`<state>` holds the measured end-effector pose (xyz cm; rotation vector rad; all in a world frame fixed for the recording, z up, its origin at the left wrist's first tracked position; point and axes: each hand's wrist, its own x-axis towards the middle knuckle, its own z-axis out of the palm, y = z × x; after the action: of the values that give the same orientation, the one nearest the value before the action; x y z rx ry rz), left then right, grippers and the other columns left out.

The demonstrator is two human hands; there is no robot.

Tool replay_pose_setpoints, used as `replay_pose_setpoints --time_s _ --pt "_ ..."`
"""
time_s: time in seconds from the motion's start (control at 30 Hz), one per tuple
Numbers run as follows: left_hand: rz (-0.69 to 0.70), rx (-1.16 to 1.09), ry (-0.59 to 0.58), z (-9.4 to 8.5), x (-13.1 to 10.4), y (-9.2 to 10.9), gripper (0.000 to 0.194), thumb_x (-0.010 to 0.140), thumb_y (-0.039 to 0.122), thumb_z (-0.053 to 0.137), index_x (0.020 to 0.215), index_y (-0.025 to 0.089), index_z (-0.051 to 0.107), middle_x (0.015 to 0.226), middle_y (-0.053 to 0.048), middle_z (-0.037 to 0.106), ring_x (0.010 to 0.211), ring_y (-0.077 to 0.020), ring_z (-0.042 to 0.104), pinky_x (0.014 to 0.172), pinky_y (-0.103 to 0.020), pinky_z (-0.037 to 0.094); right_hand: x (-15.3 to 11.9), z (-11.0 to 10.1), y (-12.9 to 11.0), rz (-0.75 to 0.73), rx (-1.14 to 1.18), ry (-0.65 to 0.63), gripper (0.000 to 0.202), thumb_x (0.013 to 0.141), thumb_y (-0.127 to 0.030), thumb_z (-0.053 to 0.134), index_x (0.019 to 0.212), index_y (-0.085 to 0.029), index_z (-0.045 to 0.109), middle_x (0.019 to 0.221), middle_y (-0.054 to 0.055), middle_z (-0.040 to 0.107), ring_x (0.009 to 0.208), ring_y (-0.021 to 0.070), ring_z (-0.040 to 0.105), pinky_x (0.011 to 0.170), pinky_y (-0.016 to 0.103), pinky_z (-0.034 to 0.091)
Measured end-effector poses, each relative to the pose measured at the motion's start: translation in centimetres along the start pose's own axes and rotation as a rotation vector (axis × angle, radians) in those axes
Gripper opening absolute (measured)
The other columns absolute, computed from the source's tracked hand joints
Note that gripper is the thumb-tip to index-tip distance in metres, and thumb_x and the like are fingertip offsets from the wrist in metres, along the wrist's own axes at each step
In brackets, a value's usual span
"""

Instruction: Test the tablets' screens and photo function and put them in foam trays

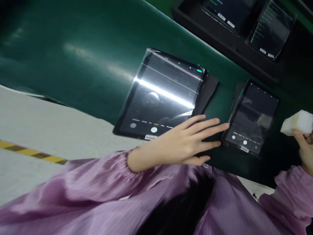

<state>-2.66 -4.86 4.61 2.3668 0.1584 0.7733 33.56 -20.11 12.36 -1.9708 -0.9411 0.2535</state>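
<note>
My left hand (193, 140) has its fingers spread and holds nothing. It lies over the lower right edge of a large tablet (163, 98), and its fingertips reach the left edge of a smaller tablet (253, 114). Both screens are lit with a row of labels and round buttons near the bottom. Clear film and a bright reflection cover the large one. At the right edge my right hand (305, 147) is closed on a white block (297, 122), partly cut off by the frame.
A black tray (230, 45) with two more tablets (272, 27) stands at the upper right. Dark flat pieces (207, 93) lie under the tablets on the green table (73, 58). The floor at lower left has a yellow-black stripe (34, 152).
</note>
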Motion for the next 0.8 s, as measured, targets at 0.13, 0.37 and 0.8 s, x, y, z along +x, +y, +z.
replay_pose_setpoints --time_s 0.13,0.37,0.8 --pt "0.045 -0.190 0.019 1.7 2.9 1.2 0.035 0.092 0.037 0.078 0.127 0.037 0.077 0.152 0.000 0.066 0.135 -0.0304 0.069 0.123 -0.043 0.049 -3.4 2.9 0.7 -0.008 0.109 0.003 0.072 0.070 -0.047 0.092 0.127 -0.032 0.049 0.123 0.006 0.066 0.112 0.0279 0.068 0.089 0.040 0.056" --pt "0.040 0.174 -0.238 4.3 5.4 2.3 0.049 0.096 0.048 0.075 0.138 0.021 0.072 0.171 -0.012 0.044 0.155 -0.0353 0.047 0.132 -0.052 0.033 -4.2 4.7 3.8 -0.111 0.168 0.125 0.072 0.070 -0.049 0.092 0.118 -0.028 0.043 0.113 0.003 0.059 0.068 0.0115 0.056 0.057 0.026 0.046" --pt "-0.544 0.206 0.239 -4.9 -1.2 -0.5 0.063 0.108 0.059 0.052 0.158 0.021 0.044 0.178 -0.011 0.024 0.166 -0.0384 0.022 0.136 -0.058 0.021 -4.1 3.0 2.2 -0.093 0.051 0.038 0.069 0.072 -0.041 0.091 0.119 -0.028 0.043 0.121 0.005 0.061 0.106 0.0207 0.066 0.081 0.032 0.054"
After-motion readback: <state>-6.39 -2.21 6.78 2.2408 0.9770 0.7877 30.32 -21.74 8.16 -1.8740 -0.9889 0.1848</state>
